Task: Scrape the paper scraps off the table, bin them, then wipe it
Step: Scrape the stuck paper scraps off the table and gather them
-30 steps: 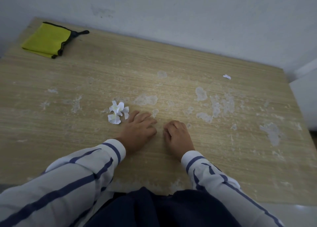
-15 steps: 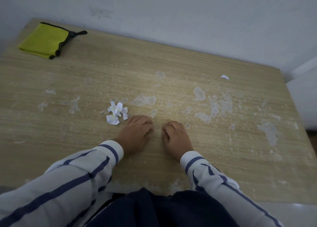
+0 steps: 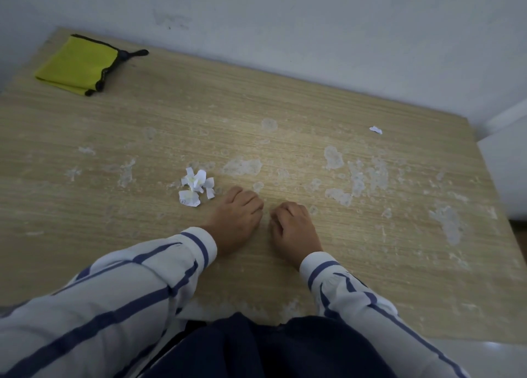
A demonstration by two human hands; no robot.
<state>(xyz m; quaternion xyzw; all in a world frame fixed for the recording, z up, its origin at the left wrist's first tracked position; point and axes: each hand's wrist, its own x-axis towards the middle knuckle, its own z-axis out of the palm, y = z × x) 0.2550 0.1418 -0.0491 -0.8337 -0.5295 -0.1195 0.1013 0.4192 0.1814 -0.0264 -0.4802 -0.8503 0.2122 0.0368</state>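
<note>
Paper scraps (image 3: 195,188) lie just left of left hand (image 3: 236,220), apart; it and right hand (image 3: 293,229) curled, fingertips on counter (image 3: 171,115), holding nothing.

Scrap pile (image 3: 195,188) lies left of both hands.

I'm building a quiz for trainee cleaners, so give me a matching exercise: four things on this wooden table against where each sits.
Things: 1 folded yellow cloth with black trim; 2 small heap of white paper scraps; 3 lone white paper scrap; 4 right hand.
Places: A far right, near the wall; B far left corner; C just left of the left hand; D middle of the wooden table, fingers curled.
Pairs: 1-B; 2-C; 3-A; 4-D.
</note>
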